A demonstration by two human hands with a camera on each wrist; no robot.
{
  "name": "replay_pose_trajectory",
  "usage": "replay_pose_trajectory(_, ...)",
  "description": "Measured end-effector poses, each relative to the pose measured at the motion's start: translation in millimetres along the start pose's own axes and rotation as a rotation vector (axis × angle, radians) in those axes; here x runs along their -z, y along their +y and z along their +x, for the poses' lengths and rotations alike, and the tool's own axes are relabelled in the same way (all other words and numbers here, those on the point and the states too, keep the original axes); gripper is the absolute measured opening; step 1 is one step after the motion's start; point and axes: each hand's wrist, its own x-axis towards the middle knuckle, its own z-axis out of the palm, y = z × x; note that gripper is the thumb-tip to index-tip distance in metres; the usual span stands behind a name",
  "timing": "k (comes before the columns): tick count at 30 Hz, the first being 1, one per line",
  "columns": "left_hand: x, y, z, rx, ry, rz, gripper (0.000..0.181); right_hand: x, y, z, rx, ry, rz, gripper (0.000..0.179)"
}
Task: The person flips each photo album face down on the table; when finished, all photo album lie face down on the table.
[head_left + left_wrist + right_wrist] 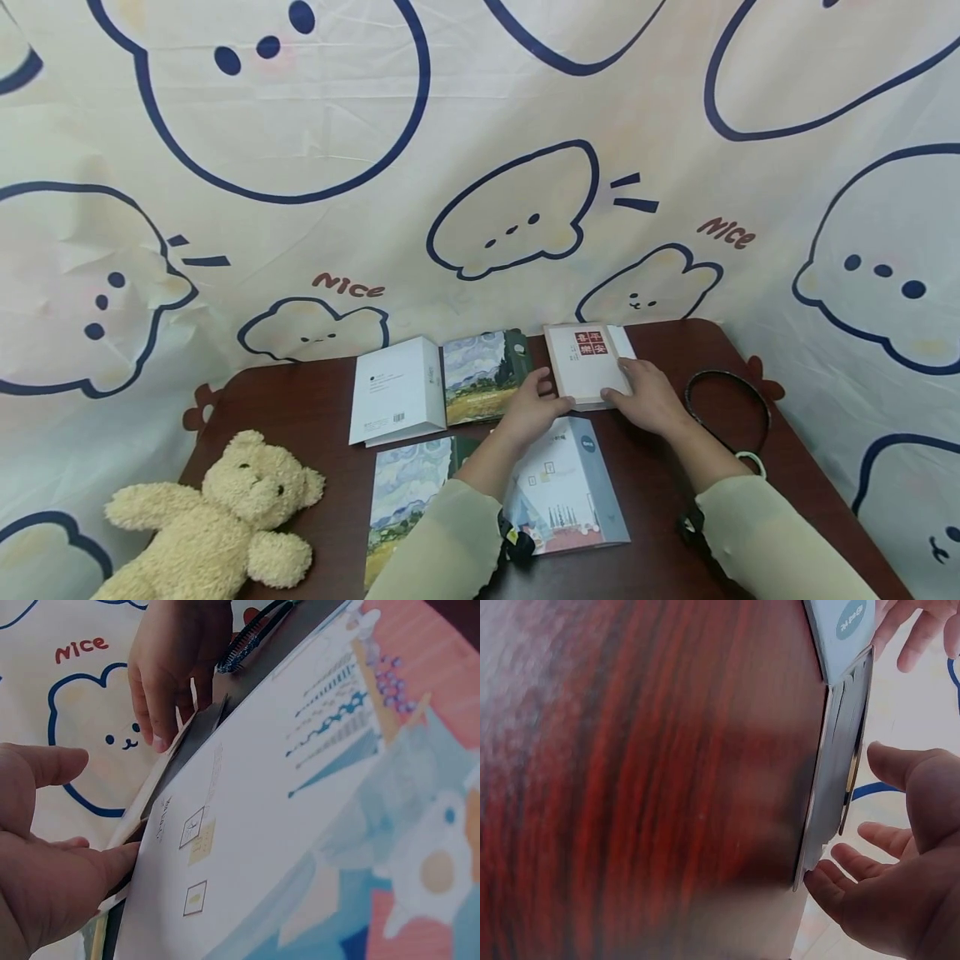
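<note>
A cream book (585, 367) with red square characters on its cover lies near the table's far edge. By its lower left corner is my left hand (534, 408), fingers relaxed and spread, the thumb along the near edge. My right hand (645, 396) is at the book's right side, its thumb over the lower right of the cover. In the right wrist view, the fingers of that right hand (900, 862) touch the book's edge and the thumb stands off the cover. Just nearer lies a white and blue book (566, 492), its illustrated cover (262, 787) large in the left wrist view.
Left of the cream book are a white book (397, 392) and a landscape-painting book (480, 375). Another landscape-painting book (408, 492) lies nearer, partly behind my left sleeve. A teddy bear (225, 525) lies at the left, a thin black loop (727, 375) at the right.
</note>
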Motion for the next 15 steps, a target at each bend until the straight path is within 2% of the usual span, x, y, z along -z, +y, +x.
replay_pose_trajectory(9, -2.3, 2.5, 5.0, 0.026, -0.015, -0.002, 0.078, 0.2, 7.4, 3.9, -0.021, -0.045, -0.028, 0.076)
replay_pose_trajectory(15, -1.0, 1.5, 7.5, 0.018, -0.035, -0.015, 0.075, 5.1, 6.2, 5.0, -0.047, -0.094, -0.025, 0.078)
